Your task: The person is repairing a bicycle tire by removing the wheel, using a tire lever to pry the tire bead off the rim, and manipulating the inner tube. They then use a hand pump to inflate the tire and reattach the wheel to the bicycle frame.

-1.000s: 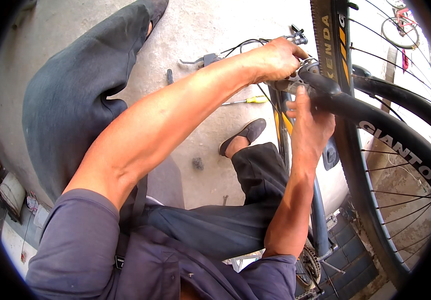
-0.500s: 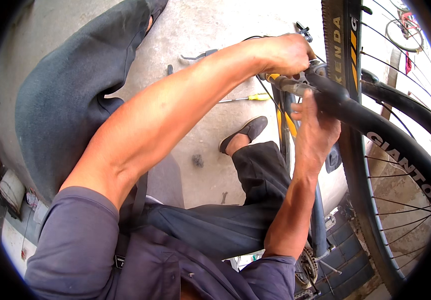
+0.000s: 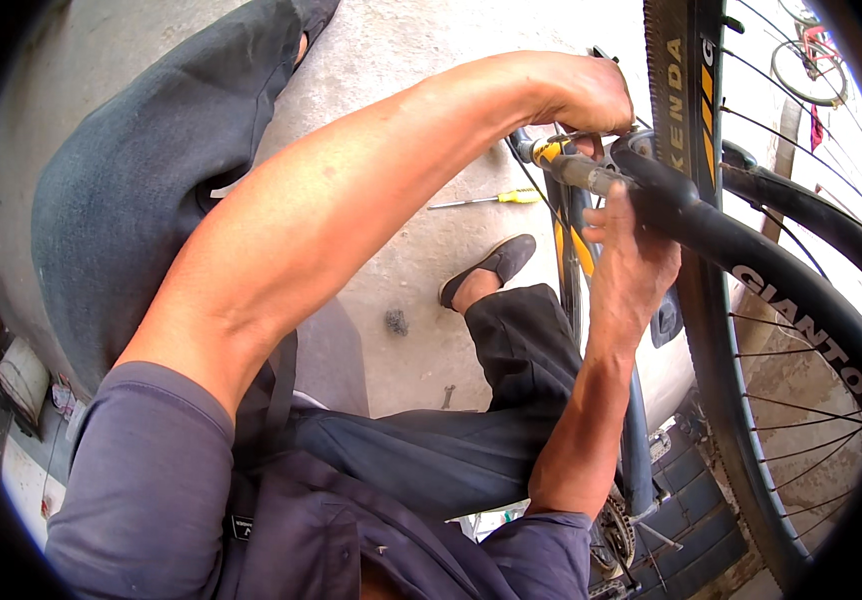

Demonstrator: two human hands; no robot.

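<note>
A black suspension fork (image 3: pixel 691 205), with the front wheel's tyre (image 3: pixel 671 60) beside it, lies across the right side. Its greasy grey steerer tube (image 3: pixel 591 176) points left toward the black and yellow bicycle frame (image 3: pixel 549 150). My right hand (image 3: pixel 636 265) is closed round the fork's crown end from below, a fingertip against the tube. Above the tube, my left hand (image 3: pixel 596 97) is bent down with curled fingers close to the crown. Whatever those fingers pinch is mostly hidden by the hand.
A yellow-handled screwdriver (image 3: pixel 516 196) lies on the concrete floor left of the frame. A small wrench (image 3: pixel 448 396) and a dark tangled clump (image 3: pixel 396 322) lie nearer me. My shoe (image 3: pixel 491 268) is by the frame. A red bicycle (image 3: pixel 811 65) stands far right.
My left hand has turned over at the wrist, with its knuckles higher and fingers pointing down; the forearm has risen slightly. My right hand and the fork have stayed put.
</note>
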